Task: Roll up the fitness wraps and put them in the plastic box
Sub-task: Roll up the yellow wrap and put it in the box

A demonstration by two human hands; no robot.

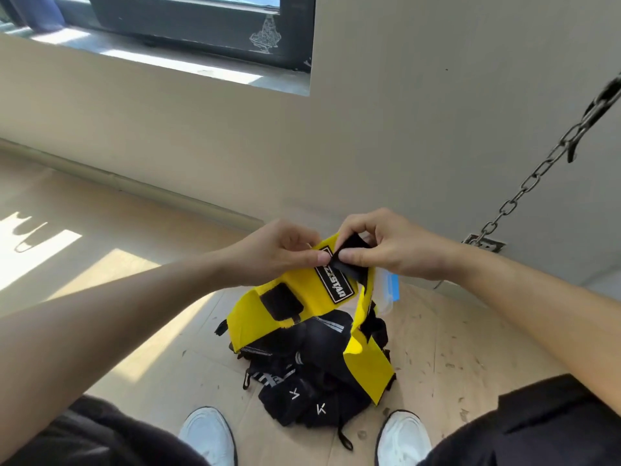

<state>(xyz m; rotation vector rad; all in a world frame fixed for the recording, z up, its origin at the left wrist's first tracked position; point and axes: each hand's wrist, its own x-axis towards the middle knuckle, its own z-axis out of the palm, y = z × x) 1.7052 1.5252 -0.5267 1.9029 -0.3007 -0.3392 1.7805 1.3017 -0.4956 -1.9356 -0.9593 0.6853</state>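
Yellow wrap (304, 290) hangs in the air between our two hands, above the pile of black wraps (309, 381) on the floor. Our left hand (279, 252) and right hand (386, 245) both pinch its top end, fingers closed on the black strap (349, 255). The plastic box (386, 290) stands behind it.

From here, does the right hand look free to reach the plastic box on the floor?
Probably not right away: the right hand and left hand both pinch the yellow wrap, which hangs in front of the plastic box, mostly hiding it.
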